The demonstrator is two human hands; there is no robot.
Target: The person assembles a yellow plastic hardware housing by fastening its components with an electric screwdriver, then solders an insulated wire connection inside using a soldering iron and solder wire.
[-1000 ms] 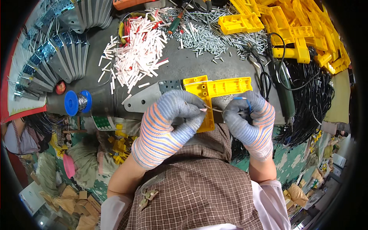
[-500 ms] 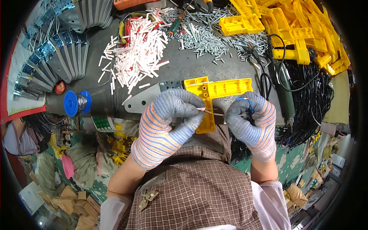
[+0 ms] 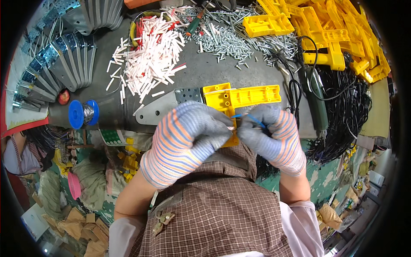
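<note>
Both my gloved hands meet over the near side of the bench, fingertips almost touching. My left hand (image 3: 182,139) pinches a small pale piece (image 3: 231,128), probably a short sleeve or wire end, mostly hidden by the fingers. In my right hand (image 3: 276,139), closed fingers grip a thin blue wire (image 3: 257,121), whose end sticks out toward the left hand. Just beyond lies a yellow plastic housing (image 3: 257,96) with a long arm to the right. A grey metal plate (image 3: 150,115) with holes adjoins its left side. The hands cover the housing's lower part.
White sleeves (image 3: 154,64) and loose screws (image 3: 227,45) lie heaped behind. Yellow housings (image 3: 321,25) fill the far right, above black cables (image 3: 342,103) and a green corded tool (image 3: 317,103). At left stand a blue wire spool (image 3: 76,114) and stacked metal plates (image 3: 68,64).
My right hand has moved left, bringing the blue wire up to the left fingertips. The gap between the hands has nearly closed.
</note>
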